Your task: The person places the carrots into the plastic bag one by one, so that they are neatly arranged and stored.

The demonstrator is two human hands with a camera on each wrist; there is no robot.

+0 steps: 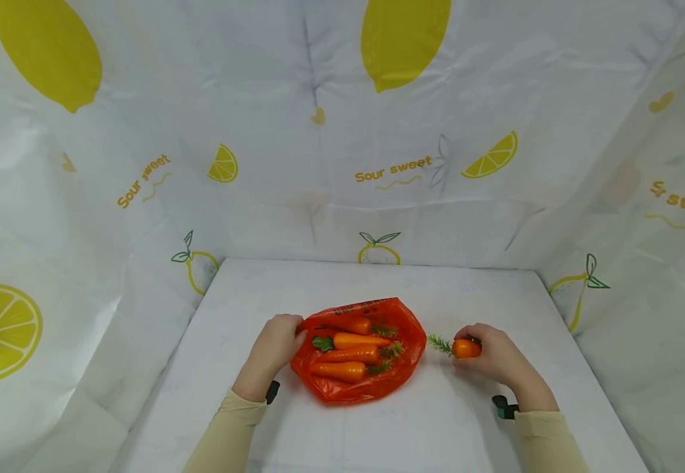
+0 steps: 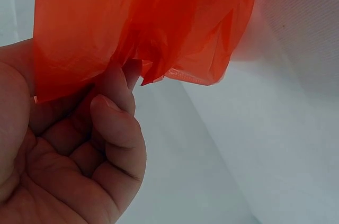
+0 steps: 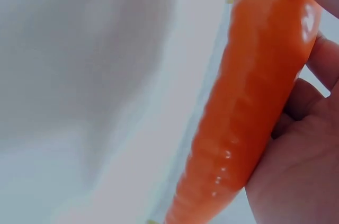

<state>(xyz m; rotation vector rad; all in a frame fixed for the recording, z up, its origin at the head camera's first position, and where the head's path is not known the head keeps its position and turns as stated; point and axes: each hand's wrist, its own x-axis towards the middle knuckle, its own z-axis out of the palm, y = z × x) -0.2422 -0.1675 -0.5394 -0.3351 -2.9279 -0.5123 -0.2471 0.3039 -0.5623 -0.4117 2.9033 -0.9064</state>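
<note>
A red plastic bag (image 1: 342, 392) lies on the table with several orange carrots (image 1: 351, 355) with green tops on it or in it; which of the two I cannot tell. At its left edge my left hand (image 1: 279, 338) pinches the plastic, and the left wrist view shows the thumb and fingers gathered on the crumpled bag (image 2: 153, 17). To the right of the bag, my right hand (image 1: 490, 355) grips a single carrot (image 1: 465, 348), its feathery green top pointing left toward the bag. In the right wrist view the long carrot (image 3: 249, 86) lies along the palm and fingers.
The white tabletop (image 1: 378, 440) extends around the bag and both hands. White sheets with lemon prints (image 1: 407, 39) stand behind and on both sides of it. A dark band (image 1: 503, 407) is at the right wrist.
</note>
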